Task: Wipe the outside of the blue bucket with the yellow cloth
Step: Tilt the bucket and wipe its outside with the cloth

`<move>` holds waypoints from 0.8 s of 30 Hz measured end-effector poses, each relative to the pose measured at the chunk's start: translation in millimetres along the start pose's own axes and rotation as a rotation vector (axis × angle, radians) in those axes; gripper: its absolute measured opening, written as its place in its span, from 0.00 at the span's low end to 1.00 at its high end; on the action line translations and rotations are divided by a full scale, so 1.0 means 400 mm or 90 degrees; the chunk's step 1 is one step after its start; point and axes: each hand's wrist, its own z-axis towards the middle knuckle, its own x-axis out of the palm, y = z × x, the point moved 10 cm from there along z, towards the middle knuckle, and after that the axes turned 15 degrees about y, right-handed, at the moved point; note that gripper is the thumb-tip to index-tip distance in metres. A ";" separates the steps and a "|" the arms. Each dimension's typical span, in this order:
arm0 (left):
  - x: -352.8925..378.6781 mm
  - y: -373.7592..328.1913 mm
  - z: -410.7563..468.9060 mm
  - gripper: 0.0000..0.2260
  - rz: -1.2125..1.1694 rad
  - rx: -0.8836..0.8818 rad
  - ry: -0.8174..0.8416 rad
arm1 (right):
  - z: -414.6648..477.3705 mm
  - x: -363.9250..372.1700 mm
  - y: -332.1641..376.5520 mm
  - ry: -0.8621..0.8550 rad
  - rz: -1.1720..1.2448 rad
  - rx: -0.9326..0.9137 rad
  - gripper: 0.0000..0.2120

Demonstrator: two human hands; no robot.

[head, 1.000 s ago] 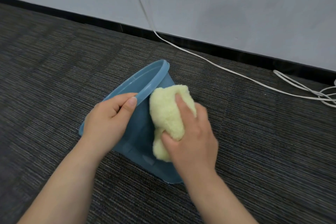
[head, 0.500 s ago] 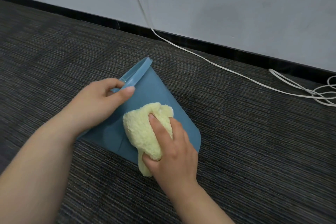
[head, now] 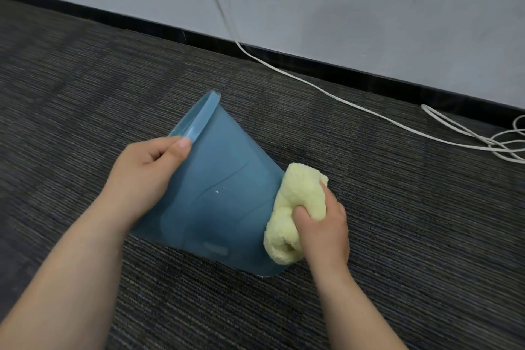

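The blue bucket (head: pixel 216 196) lay tipped on its side on the dark striped carpet (head: pixel 397 221), its rim pointing up and away to my left and its base toward me. My left hand (head: pixel 145 176) held it at the rim, thumb over the lip and the fingers (head: pixel 159 148) curled around the edge. My right hand (head: pixel 324 224) gripped the bunched yellow cloth (head: pixel 295 207), its fingers (head: pixel 305 214) closed tight into the fleece, and pressed it against the bucket's right side near the base. A white cable (head: pixel 326 91) ran down the pale wall (head: pixel 369 8) and across the carpet, well clear of the bucket, ending in loose loops at far right.
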 end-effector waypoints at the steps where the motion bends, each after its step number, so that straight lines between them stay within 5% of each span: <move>1: 0.004 -0.007 -0.001 0.13 0.005 0.006 0.002 | -0.004 0.002 0.017 -0.001 -0.005 -0.006 0.28; 7: 0.039 -0.043 -0.011 0.09 0.047 0.057 0.036 | -0.088 0.089 0.205 0.024 -0.092 -0.221 0.33; 12: 0.029 -0.026 -0.017 0.16 0.035 0.056 0.034 | -0.001 0.031 0.123 0.048 -0.035 -0.095 0.29; 16: 0.047 -0.027 -0.016 0.09 0.029 0.073 0.069 | 0.036 -0.025 0.011 0.041 0.021 0.040 0.24; 24: 0.089 -0.077 -0.021 0.07 0.078 0.120 0.093 | -0.006 0.026 0.212 0.080 0.095 -0.157 0.28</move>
